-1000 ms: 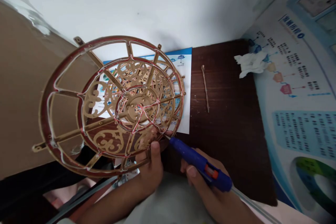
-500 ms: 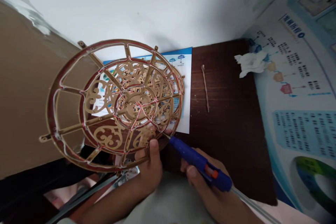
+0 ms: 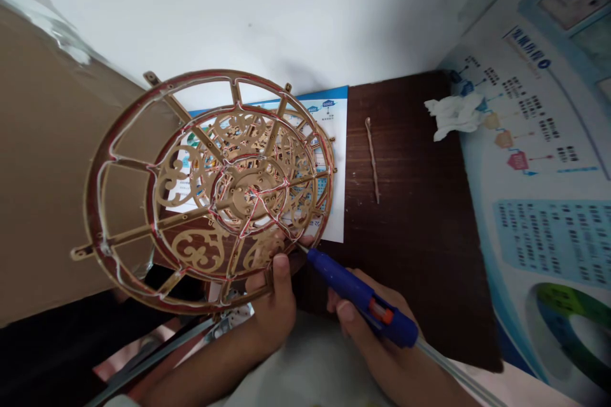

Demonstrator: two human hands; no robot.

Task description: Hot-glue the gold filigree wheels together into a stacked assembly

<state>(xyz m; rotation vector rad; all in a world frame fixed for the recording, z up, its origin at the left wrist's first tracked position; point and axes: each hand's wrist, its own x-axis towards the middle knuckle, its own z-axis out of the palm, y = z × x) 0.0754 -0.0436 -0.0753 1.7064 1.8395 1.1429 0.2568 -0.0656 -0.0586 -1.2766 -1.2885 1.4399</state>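
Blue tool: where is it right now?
In the head view, the blue tool is in the right hand, right of the left hand, its tip at the near rim of the round gold frame.

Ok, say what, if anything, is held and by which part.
Left hand: the round frame, by its near rim. Right hand: the blue tool, by its body.

Round frame (image 3: pixel 153 198) over paper sheet (image 3: pixel 338 203) on table (image 3: pixel 420 203), stick (image 3: pixel 373 162) right of sheet, tissue (image 3: pixel 453 116) farther right
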